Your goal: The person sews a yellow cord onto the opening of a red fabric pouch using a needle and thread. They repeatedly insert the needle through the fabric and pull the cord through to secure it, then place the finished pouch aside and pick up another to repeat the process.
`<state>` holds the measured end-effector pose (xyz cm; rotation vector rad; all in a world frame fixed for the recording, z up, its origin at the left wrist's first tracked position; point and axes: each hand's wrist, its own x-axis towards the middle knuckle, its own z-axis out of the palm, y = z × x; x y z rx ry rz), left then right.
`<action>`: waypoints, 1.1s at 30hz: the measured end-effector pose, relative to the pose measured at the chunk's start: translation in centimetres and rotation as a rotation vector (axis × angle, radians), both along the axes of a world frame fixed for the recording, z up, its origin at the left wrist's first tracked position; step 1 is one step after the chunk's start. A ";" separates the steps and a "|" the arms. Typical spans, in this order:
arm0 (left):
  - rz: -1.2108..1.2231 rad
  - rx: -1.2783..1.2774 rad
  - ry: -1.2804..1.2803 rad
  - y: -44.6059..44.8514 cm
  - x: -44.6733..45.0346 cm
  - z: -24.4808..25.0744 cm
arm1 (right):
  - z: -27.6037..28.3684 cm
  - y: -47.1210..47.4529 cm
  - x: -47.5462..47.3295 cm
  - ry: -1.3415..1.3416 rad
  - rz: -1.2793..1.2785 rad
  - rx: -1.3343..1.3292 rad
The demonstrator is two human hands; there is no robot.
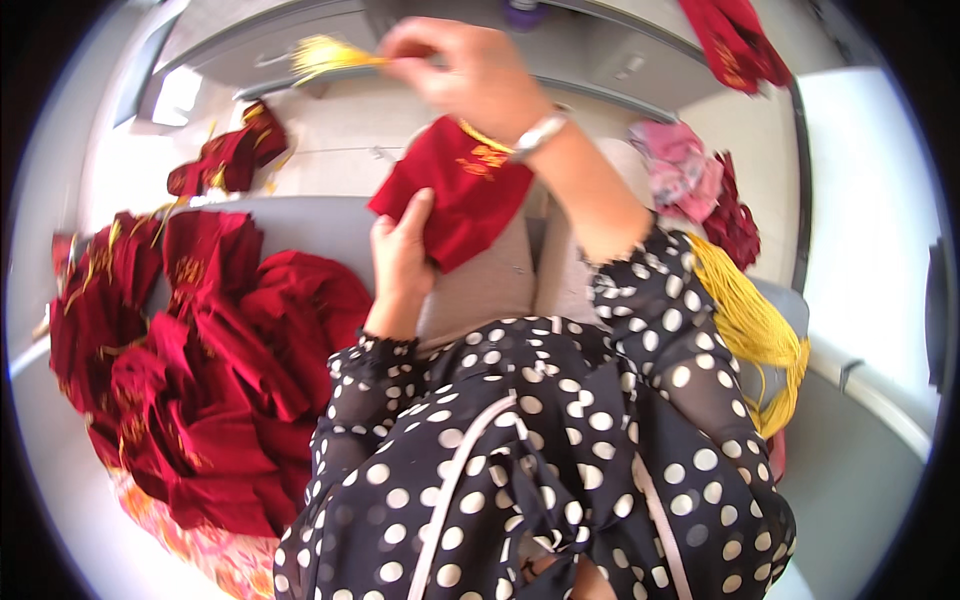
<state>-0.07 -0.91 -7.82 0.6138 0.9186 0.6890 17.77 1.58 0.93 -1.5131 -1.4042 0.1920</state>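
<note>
My left hand [405, 262] holds the lower left edge of a dark red cloth pouch [457, 202] with yellow embroidery, above my lap. My right hand [465, 71] is raised over the top of the pouch, its fingertips pinching a yellow cord with a frayed, tassel-like end [334, 58] that points left. Along the pouch's upper edge runs a yellow cord, partly hidden by my right wrist. The hand and the yellow end are blurred. Beside my right arm hangs a bundle of yellow cords [750, 315].
A large heap of red embroidered cloth pieces [217, 375] lies to my left on a grey surface [322, 217]. Further off sit more red pieces with yellow cords [232, 154]. At the right are pink cloth [679, 169], dark red cloth [731, 217] and a hanging red piece [739, 45]. Grey drawers [645, 64] stand ahead.
</note>
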 end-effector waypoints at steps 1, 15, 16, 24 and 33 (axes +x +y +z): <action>-0.021 -0.001 -0.056 -0.1 0.1 0.1 | -0.6 -0.6 0.4 0.073 0.029 -0.063; -0.074 0.146 -0.024 -1.1 0.5 -0.4 | -4.7 -2.5 -4.0 -0.129 0.174 -0.349; -0.071 0.145 -0.008 -1.1 0.5 -0.3 | -4.8 -2.5 -4.3 -0.186 0.151 -0.352; -0.070 0.208 0.016 -1.3 0.9 -0.8 | -5.0 -1.4 -5.3 -0.460 -0.016 -0.410; -0.102 0.210 0.045 -1.2 0.6 -0.7 | -4.9 1.0 -4.4 -0.165 -0.043 -0.589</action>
